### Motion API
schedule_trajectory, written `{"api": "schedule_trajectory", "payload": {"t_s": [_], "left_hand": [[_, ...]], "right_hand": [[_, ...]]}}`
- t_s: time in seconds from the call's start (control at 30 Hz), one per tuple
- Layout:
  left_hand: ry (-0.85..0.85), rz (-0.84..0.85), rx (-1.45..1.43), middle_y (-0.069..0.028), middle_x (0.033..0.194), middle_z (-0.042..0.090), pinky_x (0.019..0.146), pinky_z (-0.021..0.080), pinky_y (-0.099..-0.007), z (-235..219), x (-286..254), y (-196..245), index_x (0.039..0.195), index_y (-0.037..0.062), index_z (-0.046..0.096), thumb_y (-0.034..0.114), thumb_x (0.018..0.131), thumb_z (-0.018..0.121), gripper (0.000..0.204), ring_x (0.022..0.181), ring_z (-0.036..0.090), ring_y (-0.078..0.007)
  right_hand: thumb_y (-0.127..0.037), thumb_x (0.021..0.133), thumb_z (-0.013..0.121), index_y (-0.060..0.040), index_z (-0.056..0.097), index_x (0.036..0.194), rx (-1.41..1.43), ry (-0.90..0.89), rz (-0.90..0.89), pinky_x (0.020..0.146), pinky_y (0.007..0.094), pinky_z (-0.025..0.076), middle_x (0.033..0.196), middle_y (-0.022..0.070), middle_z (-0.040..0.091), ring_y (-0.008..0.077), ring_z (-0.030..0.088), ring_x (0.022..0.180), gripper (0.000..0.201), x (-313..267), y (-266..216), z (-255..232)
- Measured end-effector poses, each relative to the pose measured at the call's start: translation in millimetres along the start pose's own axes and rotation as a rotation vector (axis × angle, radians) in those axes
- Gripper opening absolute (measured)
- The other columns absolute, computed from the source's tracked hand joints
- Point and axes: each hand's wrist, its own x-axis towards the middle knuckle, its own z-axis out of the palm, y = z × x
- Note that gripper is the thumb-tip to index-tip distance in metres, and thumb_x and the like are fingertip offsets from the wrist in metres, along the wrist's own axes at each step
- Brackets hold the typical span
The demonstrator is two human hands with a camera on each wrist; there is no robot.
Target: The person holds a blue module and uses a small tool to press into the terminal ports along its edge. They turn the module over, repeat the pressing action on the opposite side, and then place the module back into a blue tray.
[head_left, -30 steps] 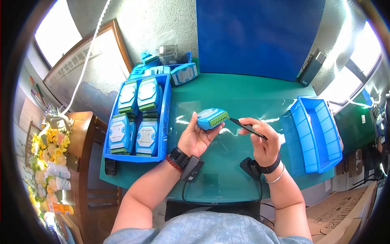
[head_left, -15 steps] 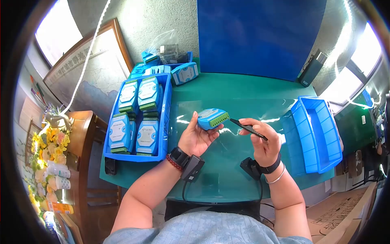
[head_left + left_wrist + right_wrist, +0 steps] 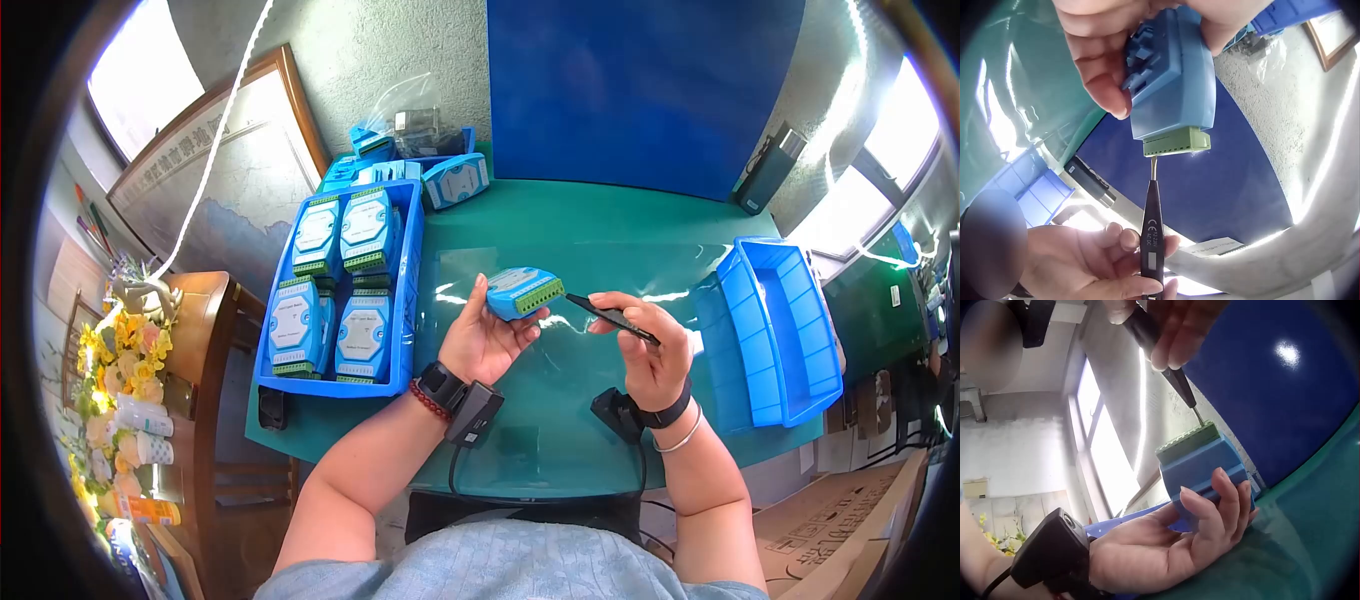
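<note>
The left hand (image 3: pixel 487 340) grips a blue module (image 3: pixel 517 290) above the table, its green terminal strip (image 3: pixel 540 293) turned to the right. Pinched in the right hand (image 3: pixel 655 345) is a black pen-like screwdriver (image 3: pixel 622 321). In the left wrist view, the metal tip of the screwdriver (image 3: pixel 1152 234) meets the edge of the green strip (image 3: pixel 1175 142). The right wrist view has that tip at the far end of the strip (image 3: pixel 1188 442), with the left hand's fingers (image 3: pixel 1225 503) curled round the module (image 3: pixel 1200 469).
A blue bin (image 3: pixel 408 300) at the left holds several similar modules. Behind it lie more modules (image 3: pixel 456 181) and a clear bag (image 3: pixel 412 110). A blue tray (image 3: pixel 752 340) stands at the right, and a dark box (image 3: pixel 770 168) at the back right.
Both hands keep nearly the same place and hold. The module and screwdriver show only very slight shifts.
</note>
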Motion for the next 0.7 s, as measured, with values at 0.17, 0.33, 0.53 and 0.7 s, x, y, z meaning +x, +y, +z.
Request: {"api": "schedule_trajectory", "payload": {"t_s": [0.17, 0.33, 0.53, 0.7], "left_hand": [[-0.003, 0.002, 0.005, -0.0167, 0.118, 0.059, 0.075, 0.048, -0.0332, -0.6, 0.3, 0.0, 0.127, 0.0037, 0.048, 0.051, 0.097, 0.039, 0.057, 0.101, 0.06, -0.0247], [-0.006, 0.001, 0.012, -0.0164, 0.117, 0.06, 0.074, 0.048, -0.0331, -1.2, 1.1, -0.1, 0.127, 0.0041, 0.048, 0.052, 0.097, 0.038, 0.058, 0.1, 0.06, -0.0241], [-0.009, 0.002, 0.01, -0.0165, 0.117, 0.06, 0.073, 0.048, -0.033, 0.3, 0.3, -0.5, 0.127, 0.0046, 0.049, 0.052, 0.097, 0.038, 0.057, 0.099, 0.06, -0.0237], [-0.021, 0.002, 0.009, -0.0163, 0.116, 0.059, 0.073, 0.048, -0.033, -1.4, 1.0, -0.3, 0.127, 0.0047, 0.048, 0.052, 0.097, 0.038, 0.057, 0.098, 0.06, -0.0236]], "right_hand": [[-0.007, 0.093, 0.054, -0.0054, 0.049, 0.11, 0.017, 0.008, 0.013, 0.064, 0.0317, 0.055, 0.101, 0.0227, 0.066, 0.0249, 0.069, 0.073, 0.018, -0.7, 0.0, 0.7], [-0.007, 0.093, 0.054, -0.0055, 0.049, 0.11, 0.019, 0.01, 0.014, 0.064, 0.0316, 0.055, 0.101, 0.0226, 0.066, 0.0245, 0.069, 0.073, 0.017, -0.8, 0.0, 0.8], [-0.008, 0.094, 0.054, -0.0045, 0.049, 0.11, 0.038, 0.021, 0.012, 0.064, 0.0316, 0.055, 0.101, 0.023, 0.065, 0.0239, 0.069, 0.072, 0.018, -0.7, 0.9, 1.0], [-0.009, 0.094, 0.054, -0.0019, 0.049, 0.111, 0.092, 0.058, 0.048, 0.065, 0.0308, 0.055, 0.101, 0.0232, 0.065, 0.0224, 0.068, 0.074, 0.019, -0.7, 1.4, 1.2]]}}
